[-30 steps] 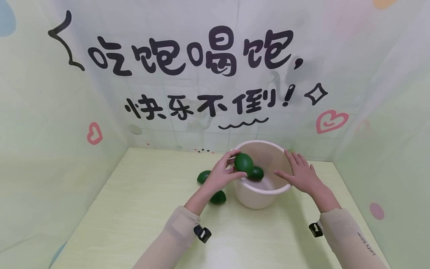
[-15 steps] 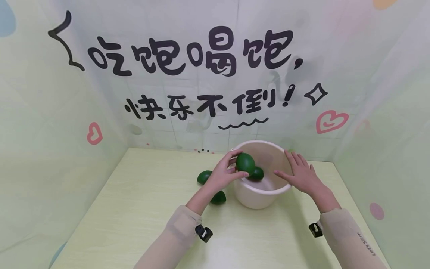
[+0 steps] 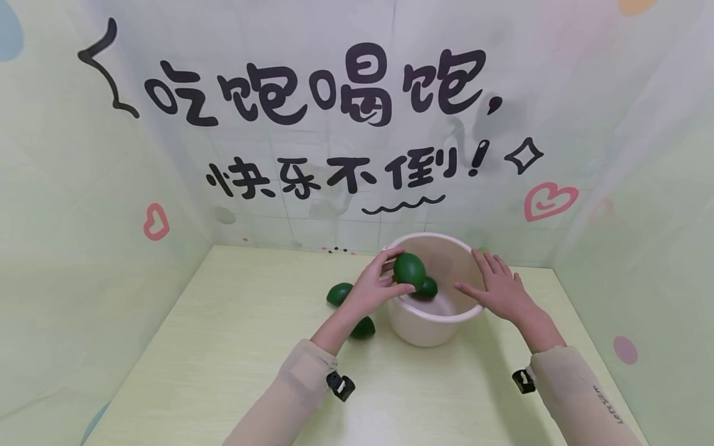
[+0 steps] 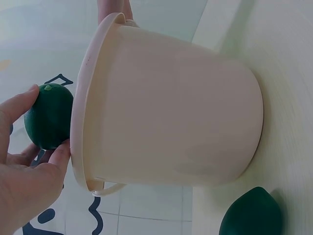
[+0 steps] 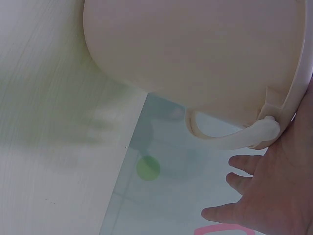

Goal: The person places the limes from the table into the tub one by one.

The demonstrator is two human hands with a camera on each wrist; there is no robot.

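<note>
1. Holding a green fruit (image 3: 409, 271) in the left hand (image 3: 372, 288), fingers and thumb round its sides, right over the left part of a pale bucket (image 3: 426, 331).
2. Looks to be just above the rim in the left wrist view; honestly can't tell about contact.
3. Right hand (image 3: 504, 292) spread wide, fingers pretty straight, resting at the right side of the rim, thumb over the opening.
4. Down inside the bucket: a second green fruit (image 3: 429, 288).
5. On the pale table (image 3: 251, 316), left of the bucket: a third green fruit (image 3: 338, 294) and a fourth green fruit (image 3: 363, 327), both partly behind the left arm.
6. Best bit, big black writing (image 3: 366, 87) on the back wall: "吃饱喝饱, 快乐不倒!", plus a squiggle underneath and a pink heart (image 3: 551, 202) off to the right.
7. Also small slanted lettering on the right sleeve (image 3: 582, 387), something like "Lets Slim".
</note>
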